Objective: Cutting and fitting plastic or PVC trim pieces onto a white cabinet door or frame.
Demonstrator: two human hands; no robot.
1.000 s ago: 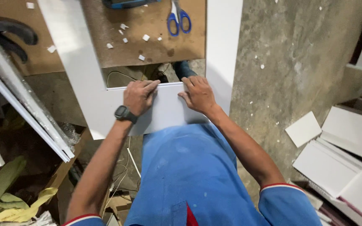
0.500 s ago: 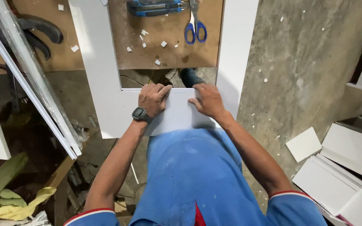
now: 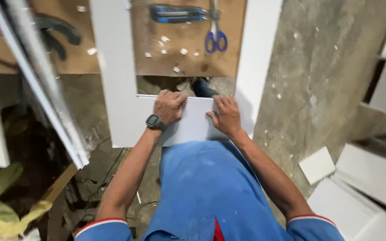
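The white frame [image 3: 121, 111] has slid nearer; left hand [image 3: 169, 106] and right hand [image 3: 225, 117] press flat, fingers loosely spread, on it.

The white frame panel [image 3: 121, 102] is a flat, U-shaped board: two long white side strips run up toward twelve o'clock and a broad cross piece joins them at the near end. It lies flat, its far part resting on the brown counter [image 3: 188, 67], its near end overhanging the counter edge toward six o'clock. The left hand [image 3: 169, 106] presses palm-down on the cross piece's upper edge; the right hand [image 3: 225, 117] lies flat just beside it, at three o'clock.
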